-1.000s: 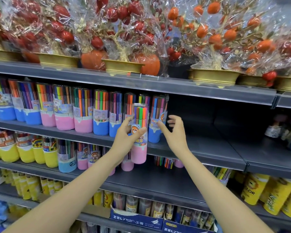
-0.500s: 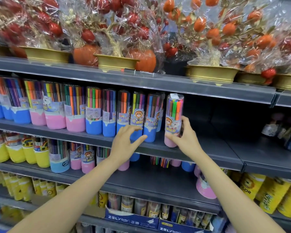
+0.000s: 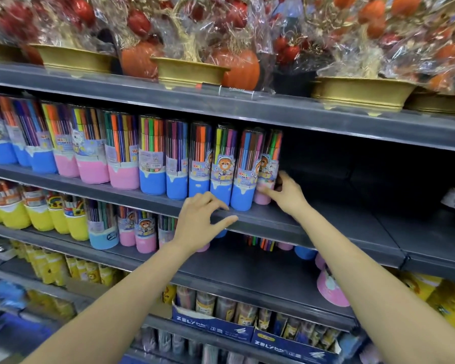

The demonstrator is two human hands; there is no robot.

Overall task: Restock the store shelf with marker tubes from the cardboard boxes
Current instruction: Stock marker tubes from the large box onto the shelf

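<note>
Marker tube [image 3: 267, 166] with pink base, clear top, coloured pens and bear label, standing at right end of the row [image 3: 132, 153], centre of frame, on the grey shelf [image 3: 326, 222]. Gripped low by right hand [image 3: 284, 193]. Left hand [image 3: 197, 219] loose, fingers relaxed, holding nothing. "WATER COLOR PEN" on neighbouring labels. Two "ZELYS" boxes [image 3: 247, 332] at bottom.

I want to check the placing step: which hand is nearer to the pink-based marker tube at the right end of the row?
Right. The right hand grips the pink-based marker tube at its base. The left hand hovers lower and leftward, apart from it, before the shelf edge.
</note>
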